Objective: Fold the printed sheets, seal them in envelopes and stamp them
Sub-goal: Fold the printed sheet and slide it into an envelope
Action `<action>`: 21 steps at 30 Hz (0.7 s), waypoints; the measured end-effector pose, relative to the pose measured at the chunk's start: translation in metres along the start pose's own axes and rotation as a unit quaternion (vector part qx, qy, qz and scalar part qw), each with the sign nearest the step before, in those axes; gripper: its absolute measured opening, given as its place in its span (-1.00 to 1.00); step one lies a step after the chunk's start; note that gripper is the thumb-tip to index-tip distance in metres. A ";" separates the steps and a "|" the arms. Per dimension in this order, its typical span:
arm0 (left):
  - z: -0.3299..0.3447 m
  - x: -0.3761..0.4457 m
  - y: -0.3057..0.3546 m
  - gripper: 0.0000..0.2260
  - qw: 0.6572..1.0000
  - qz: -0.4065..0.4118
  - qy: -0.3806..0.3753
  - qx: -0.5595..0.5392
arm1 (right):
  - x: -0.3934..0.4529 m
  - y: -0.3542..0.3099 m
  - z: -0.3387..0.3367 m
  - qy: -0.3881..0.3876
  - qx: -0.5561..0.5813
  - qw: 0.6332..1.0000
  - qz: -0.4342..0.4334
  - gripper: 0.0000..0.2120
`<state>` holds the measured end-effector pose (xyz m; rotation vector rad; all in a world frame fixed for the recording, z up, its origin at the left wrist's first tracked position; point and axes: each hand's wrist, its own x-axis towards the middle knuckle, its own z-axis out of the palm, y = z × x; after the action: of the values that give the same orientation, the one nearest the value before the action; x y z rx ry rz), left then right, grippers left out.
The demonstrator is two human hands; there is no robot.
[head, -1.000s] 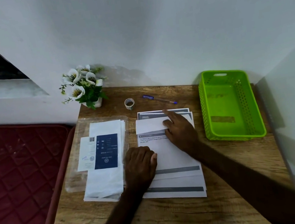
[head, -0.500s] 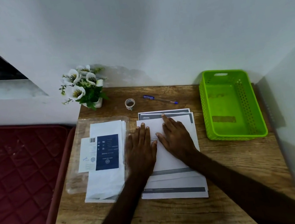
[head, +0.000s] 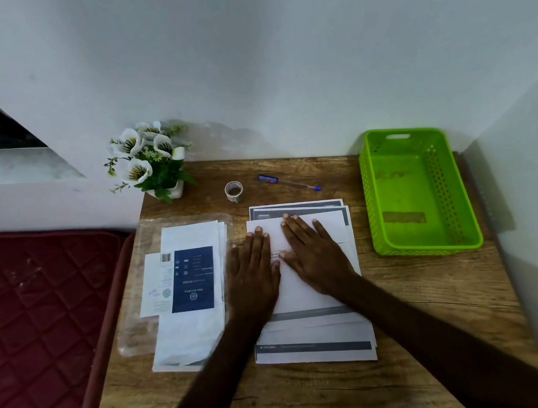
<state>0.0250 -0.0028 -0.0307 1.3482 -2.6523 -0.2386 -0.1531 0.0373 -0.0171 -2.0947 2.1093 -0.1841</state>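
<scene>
A stack of printed sheets (head: 315, 346) lies in the middle of the wooden table (head: 431, 312). The top sheet (head: 333, 226) is folded over toward me, its blank back facing up. My left hand (head: 253, 275) lies flat on the folded sheet's left side, fingers straight. My right hand (head: 316, 252) presses flat beside it, fingers spread. To the left lies a pile of white envelopes (head: 194, 321) on a clear plastic sleeve, with a dark blue printed card (head: 192, 280) on top.
A green plastic basket (head: 461, 204) stands at the right. A small tape roll (head: 234, 190) and a blue pen (head: 287, 183) lie at the back. A pot of white flowers (head: 150, 158) sits at the back left corner. A red mattress (head: 28, 324) borders the table's left.
The top sheet's far flap has been laid down flat. My left hand opened from a fist and moved up onto the sheet beside my right hand; both now press it.
</scene>
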 end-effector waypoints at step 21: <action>-0.022 -0.009 -0.006 -0.29 0.995 -0.030 0.013 -0.097 | 0.044 0.034 -0.075 -0.067 0.074 0.994 0.050 -0.34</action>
<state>0.0394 -0.0003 -0.0111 1.3598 -2.4936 -0.4695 -0.2014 -0.0085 0.0480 -1.8608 2.0494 -0.1754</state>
